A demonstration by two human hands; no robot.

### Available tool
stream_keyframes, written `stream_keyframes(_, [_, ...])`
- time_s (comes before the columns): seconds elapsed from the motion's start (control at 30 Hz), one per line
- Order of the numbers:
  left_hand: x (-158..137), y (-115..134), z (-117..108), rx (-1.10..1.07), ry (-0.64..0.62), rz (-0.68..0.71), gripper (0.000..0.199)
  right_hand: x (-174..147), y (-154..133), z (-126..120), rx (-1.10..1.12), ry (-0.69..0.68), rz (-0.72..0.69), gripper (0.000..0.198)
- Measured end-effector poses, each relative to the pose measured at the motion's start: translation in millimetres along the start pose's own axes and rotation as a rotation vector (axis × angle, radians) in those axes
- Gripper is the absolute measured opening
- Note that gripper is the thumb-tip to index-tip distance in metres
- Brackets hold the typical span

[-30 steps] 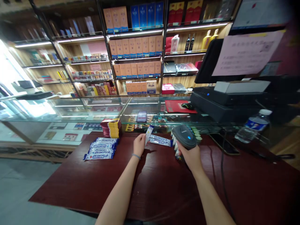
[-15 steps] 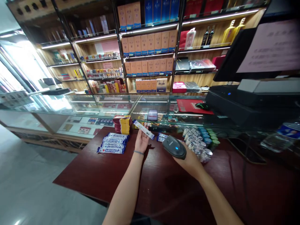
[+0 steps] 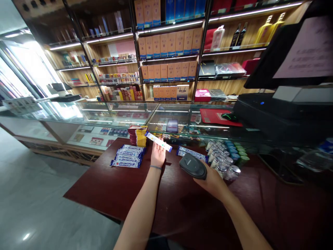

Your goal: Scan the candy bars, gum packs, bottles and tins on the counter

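Observation:
My left hand (image 3: 158,155) is palm up, its fingers closed around a long, slim white-and-blue packet (image 3: 158,141) that lies slantwise across them. In my right hand (image 3: 212,180) is a black barcode scanner (image 3: 193,166), its head turned toward the packet. Just beyond the scanner, more blue-and-white packets (image 3: 191,152) lie on the dark red table (image 3: 104,187). A neat row of similar packets (image 3: 128,156) lies left of my left hand. Behind that row stands a stack of red-and-yellow packs (image 3: 137,135).
Several small silver-lidded jars (image 3: 221,161) and green-topped containers (image 3: 241,154) stand right of the scanner. A glass display counter (image 3: 125,114) runs along the back. At the right are a monitor (image 3: 275,55), a black mouse (image 3: 229,117) and a plastic bottle (image 3: 314,159).
The scanner has shifted slightly, uncovering more of the packets behind it, and its blue light no longer shows. The held packet now looks brighter, with a small greenish spot. The view has shifted a little.

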State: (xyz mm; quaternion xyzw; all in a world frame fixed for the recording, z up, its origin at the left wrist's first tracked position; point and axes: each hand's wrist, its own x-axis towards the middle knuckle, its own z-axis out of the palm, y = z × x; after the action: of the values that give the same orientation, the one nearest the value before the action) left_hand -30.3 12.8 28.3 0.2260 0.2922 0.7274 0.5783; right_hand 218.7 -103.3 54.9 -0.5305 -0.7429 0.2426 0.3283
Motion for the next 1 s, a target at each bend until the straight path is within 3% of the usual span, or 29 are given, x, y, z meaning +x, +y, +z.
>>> stream_keyframes(0.2, [-1.4, -0.1, -0.5, -0.103, 0.015, -0.031, 0.03, -0.2, -1.2, -1.2, 0.073, 0.035, 0.045, 0.063])
stream_keyframes(0.33, [-3.1, 6.0, 9.1, -0.16, 0.021, -0.018, 0.023, 1.3, 0.1, 3.3, 0.116, 0.159, 0.084, 0.053])
stream_keyframes(0.47, [-5.4, 31.5, 21.8, -0.085, -0.064, 0.123, 0.026, 4.4, 6.8, 2.2, 0.181, 0.238, 0.007, 0.053])
stream_keyframes(0.57, [-7.9, 62.7, 17.5, 0.071, -0.121, 0.232, 0.036, 5.7, 10.4, -2.2, 0.19, 0.275, 0.032, 0.046])
stream_keyframes(0.7, [-12.5, 106.9, -23.2, 0.417, -0.147, 0.332, 0.041, 6.1, 6.7, -6.5, 0.221, 0.343, 0.057, 0.049])
stream_keyframes(0.9, [-31.3, 161.7, -123.9, 1.122, -0.162, 0.443, 0.035, 6.2, -2.6, -9.2, 0.232, 0.392, 0.094, 0.04])
stream_keyframes(1.0, [-43.6, 179.8, -163.0, 1.485, -0.281, 0.531, 0.031, 5.0, -5.2, -10.6, 0.209, 0.384, 0.136, 0.033])
